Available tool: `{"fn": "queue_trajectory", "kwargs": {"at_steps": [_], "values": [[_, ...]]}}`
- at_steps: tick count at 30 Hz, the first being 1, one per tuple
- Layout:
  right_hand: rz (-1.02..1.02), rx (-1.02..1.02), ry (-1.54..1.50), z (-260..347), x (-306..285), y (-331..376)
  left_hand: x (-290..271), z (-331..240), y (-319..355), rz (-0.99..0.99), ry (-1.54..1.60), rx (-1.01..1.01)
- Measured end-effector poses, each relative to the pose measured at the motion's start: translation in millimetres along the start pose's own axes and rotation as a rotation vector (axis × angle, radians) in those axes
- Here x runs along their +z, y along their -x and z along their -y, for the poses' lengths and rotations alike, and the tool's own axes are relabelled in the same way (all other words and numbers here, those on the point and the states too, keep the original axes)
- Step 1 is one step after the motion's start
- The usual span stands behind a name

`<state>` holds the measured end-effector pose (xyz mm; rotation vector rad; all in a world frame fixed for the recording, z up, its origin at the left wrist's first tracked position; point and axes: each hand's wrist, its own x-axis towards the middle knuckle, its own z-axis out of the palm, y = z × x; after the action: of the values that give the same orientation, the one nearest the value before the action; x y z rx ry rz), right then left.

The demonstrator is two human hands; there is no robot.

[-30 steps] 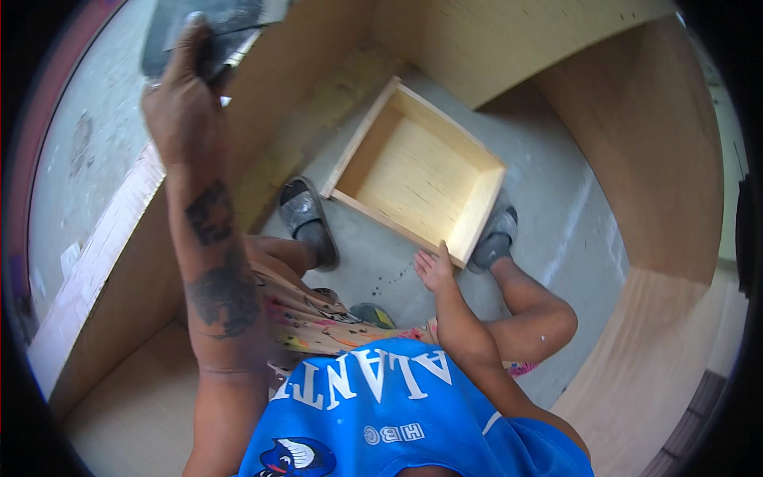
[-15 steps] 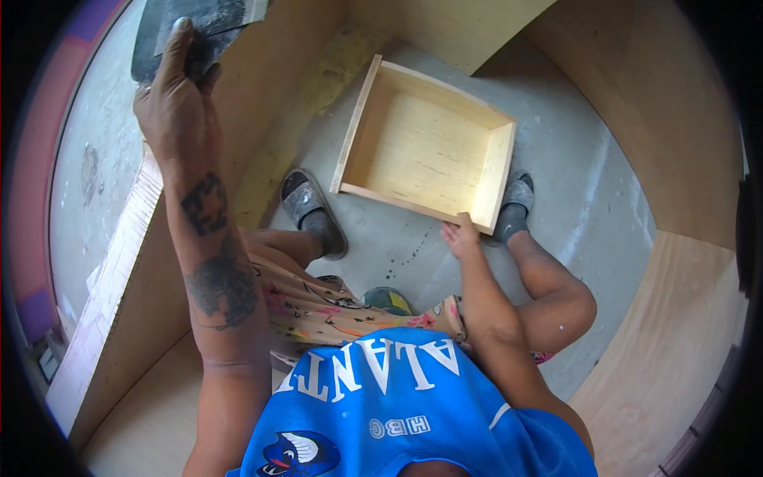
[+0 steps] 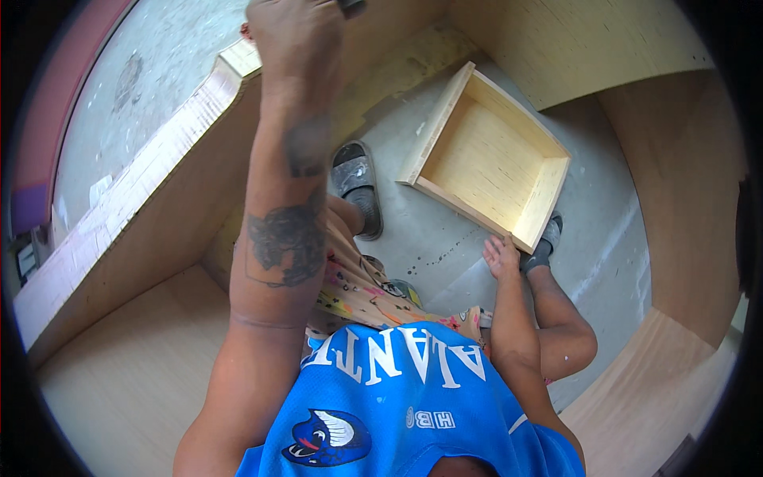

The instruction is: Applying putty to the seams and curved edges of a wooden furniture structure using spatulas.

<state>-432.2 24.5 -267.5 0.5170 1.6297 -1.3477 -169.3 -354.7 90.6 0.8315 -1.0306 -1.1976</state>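
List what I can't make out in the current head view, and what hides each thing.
All in the head view:
1. Most of the dark object at the left hand: cut off by the top edge.
2. Right hand's grip on the wooden drawer: contact too small to judge.
3. Part of the right slipper: behind the drawer.
4. Most of the green-and-yellow item: covered by the shorts.

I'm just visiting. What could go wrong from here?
The wooden drawer might slip, since the right hand is at just one corner; the sandalled right foot is beside that corner and could get knocked. The left forearm might scrape the whitish panel edge, which looks close by in this view.
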Motion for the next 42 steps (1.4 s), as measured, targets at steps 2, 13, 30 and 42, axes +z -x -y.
{"fn": "queue_trajectory", "kwargs": {"at_steps": [2, 13, 30, 42], "values": [[-0.062, 0.117, 0.397, 3.5, 9.8, 7.0, -6.8, -3.1, -2.4, 0.014, 0.087, 0.024], [-0.142, -0.953, 1.537, 2.7, 124.9, 50.1, -22.6, -11.0, -2.9, 0.021, 0.352, 0.101], [0.187, -0.524, 1.927, 36.5, 135.5, 65.9, -23.5, -20.7, -6.9, -0.06, 0.383, 0.088], [-0.104, -0.37, 2.099, 61.4, 41.5, 46.1, -25.4, -22.5, -7.3, -0.099, 0.212, -0.017]]}}
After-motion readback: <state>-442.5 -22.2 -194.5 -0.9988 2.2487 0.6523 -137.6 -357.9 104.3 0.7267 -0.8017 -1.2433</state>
